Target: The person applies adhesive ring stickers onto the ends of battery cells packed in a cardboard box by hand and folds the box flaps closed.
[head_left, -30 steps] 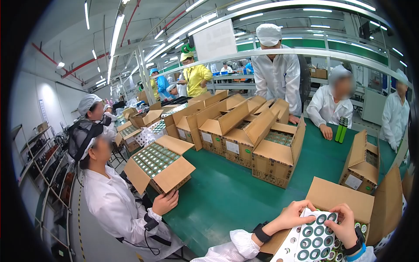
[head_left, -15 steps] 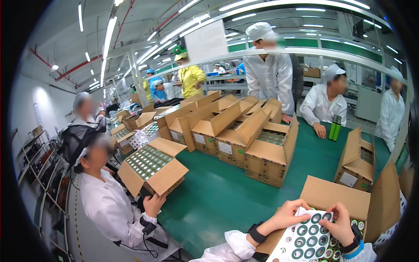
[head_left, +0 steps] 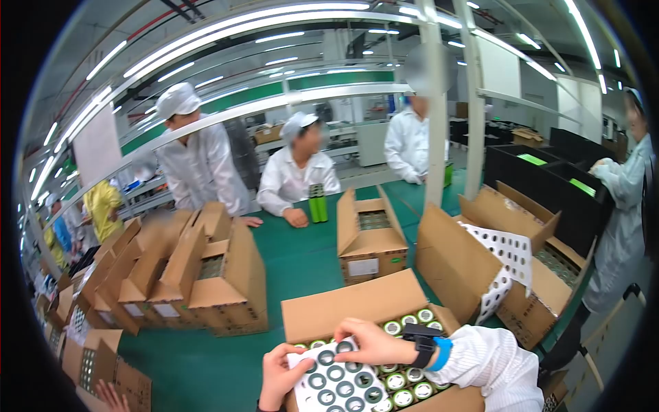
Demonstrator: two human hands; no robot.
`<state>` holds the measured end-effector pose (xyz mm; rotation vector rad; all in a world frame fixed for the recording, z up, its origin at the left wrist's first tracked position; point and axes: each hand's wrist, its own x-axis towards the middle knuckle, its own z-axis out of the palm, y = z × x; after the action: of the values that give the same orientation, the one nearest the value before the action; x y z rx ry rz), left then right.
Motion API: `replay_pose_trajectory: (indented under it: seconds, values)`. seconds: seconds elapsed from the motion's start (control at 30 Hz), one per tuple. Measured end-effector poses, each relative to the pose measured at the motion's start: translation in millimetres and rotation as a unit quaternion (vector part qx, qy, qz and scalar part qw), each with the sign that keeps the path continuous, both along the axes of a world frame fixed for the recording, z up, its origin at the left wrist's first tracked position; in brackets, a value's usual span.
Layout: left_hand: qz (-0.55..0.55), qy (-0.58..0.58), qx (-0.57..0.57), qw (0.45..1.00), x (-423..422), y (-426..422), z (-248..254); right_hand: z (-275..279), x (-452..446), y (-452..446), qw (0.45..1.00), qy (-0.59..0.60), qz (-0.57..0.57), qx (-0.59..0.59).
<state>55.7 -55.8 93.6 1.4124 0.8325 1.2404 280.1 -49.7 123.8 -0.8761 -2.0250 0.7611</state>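
A white sheet of dark green ring stickers (head_left: 328,384) lies tilted over an open carton (head_left: 353,302) in front of me. My left hand (head_left: 280,374) is closed on the sheet's upper left edge, thumb on top. At the upper right corner my right hand (head_left: 371,342) pinches the sheet by a ring; whether that ring is lifted off I cannot tell. Beneath and to the right, rows of green cylindrical battery cells (head_left: 403,397) stand upright in the carton, white ends up. The sheet hides the cells at the left.
Open cartons (head_left: 226,302) line the green table (head_left: 295,254) at left, and another carton (head_left: 371,240) stands ahead. Right of mine are cartons with a perforated white sheet (head_left: 504,254). Co-workers sit or stand across the table; another person's hand (head_left: 110,397) shows at lower left.
My view has swung to the right, so the carton and my hands now appear nearer the middle. Both hands still hold the sheet, the right one at its upper right corner.
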Motion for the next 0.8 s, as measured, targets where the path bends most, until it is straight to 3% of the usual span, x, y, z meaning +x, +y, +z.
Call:
replay_pose_trajectory:
  seconds: [0.5, 0.8]
  values:
    - [0.002, 0.039, 0.057, 0.998, 1.8, -1.4, 3.7, -5.7, -2.4, 1.4, 1.0, 0.016, 0.027, -0.002]
    - [0.009, 0.046, 0.033, 0.998, -1.1, -0.2, 1.7, -4.2, -2.1, 2.1, 1.0, 0.012, 0.025, 0.001]
